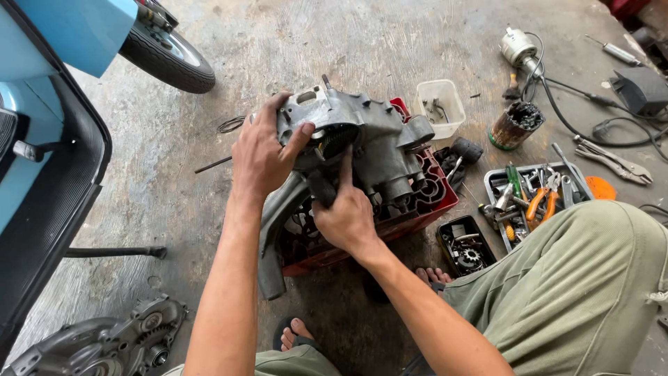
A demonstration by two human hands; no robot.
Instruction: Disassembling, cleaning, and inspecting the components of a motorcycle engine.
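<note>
A grey metal engine casing (372,136) rests on top of a red plastic crate (435,198) on the concrete floor. My left hand (263,150) grips the casing's left end, thumb over its near face. My right hand (346,209) is closed around a dark tool handle, with the index finger stretched up against the casing beside a round opening with teeth. A long grey arm of the casing (273,240) hangs down to the left of the crate.
A light blue scooter (49,139) and its tyre (170,59) stand at the left. Another engine cover (104,341) lies bottom left. Right of the crate are a tool tray (532,195), a small black parts tray (465,245), a white tub (440,104), a can (515,125), pliers (616,161) and cables.
</note>
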